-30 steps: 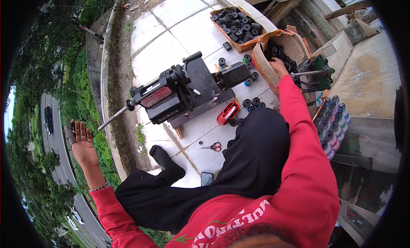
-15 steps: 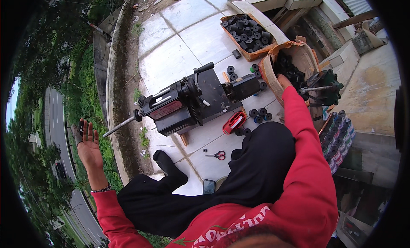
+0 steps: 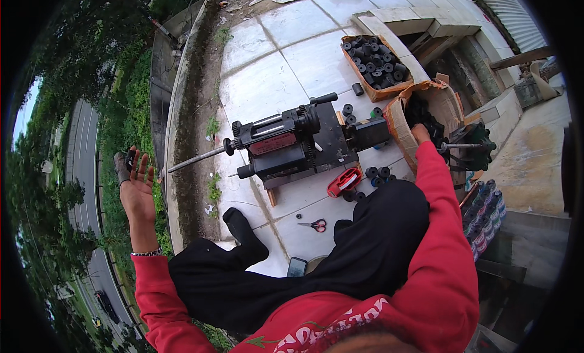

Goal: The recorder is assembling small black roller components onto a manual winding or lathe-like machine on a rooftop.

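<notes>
I found the phone [image 3: 297, 267] flat on the tiled floor [image 3: 243, 42], just beside the dark trousers [image 3: 304, 255]. Beyond it lay the scissors [image 3: 314, 226], with a small ring [image 3: 298, 216] near them. I observed the left hand [image 3: 137, 192] raised out to the side, palm showing, fingers extended; I saw nothing gripped in it, and noted grey and black coverings [image 3: 121, 168] at its thumb side. The red dispenser [image 3: 345, 182] was farther forward, with loose cylinders [image 3: 384, 171] close by. Past it stood the machine [image 3: 277, 164], its rod [image 3: 198, 158] extending toward the left hand's side.

I recorded the right hand [image 3: 420, 134] inside the mouth of the carton [image 3: 398, 125], at the black cylinders lying there. Its fingers were mostly hidden, so I could not tell how far open it was or whether it had hold of one. Beyond the carton stood a box [image 3: 389, 92], heaped with more cylinders; a single one stood just outside its left wall.
</notes>
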`<action>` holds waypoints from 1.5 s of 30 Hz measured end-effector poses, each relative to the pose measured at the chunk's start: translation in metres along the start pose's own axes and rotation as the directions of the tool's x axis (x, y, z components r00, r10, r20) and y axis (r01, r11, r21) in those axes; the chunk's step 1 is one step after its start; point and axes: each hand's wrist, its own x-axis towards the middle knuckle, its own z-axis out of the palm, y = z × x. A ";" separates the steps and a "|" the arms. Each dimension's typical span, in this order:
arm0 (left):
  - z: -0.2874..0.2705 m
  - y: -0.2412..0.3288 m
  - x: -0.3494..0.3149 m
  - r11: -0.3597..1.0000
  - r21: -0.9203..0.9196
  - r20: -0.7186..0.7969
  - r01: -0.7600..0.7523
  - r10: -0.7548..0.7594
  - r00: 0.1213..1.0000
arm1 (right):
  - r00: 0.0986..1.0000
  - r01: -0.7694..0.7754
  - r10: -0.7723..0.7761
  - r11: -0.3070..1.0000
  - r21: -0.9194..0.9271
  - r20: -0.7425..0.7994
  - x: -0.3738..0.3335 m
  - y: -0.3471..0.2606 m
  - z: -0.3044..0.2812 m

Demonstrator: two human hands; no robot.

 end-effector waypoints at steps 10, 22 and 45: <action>0.017 0.021 -0.019 0.991 -0.027 -0.014 -0.133 0.133 0.991 | 0.536 0.505 -0.143 0.844 0.181 -0.832 -0.122 -0.101 -0.044; 0.035 0.033 -0.046 0.989 -0.101 0.174 -0.107 0.124 0.977 | 0.458 0.862 -0.662 0.166 0.480 -0.593 -0.350 -0.311 -0.204; -0.014 -0.001 0.021 0.990 -0.093 -0.210 -0.109 0.088 0.974 | 0.080 0.996 -0.601 0.015 -0.089 0.795 -0.519 -0.647 -0.100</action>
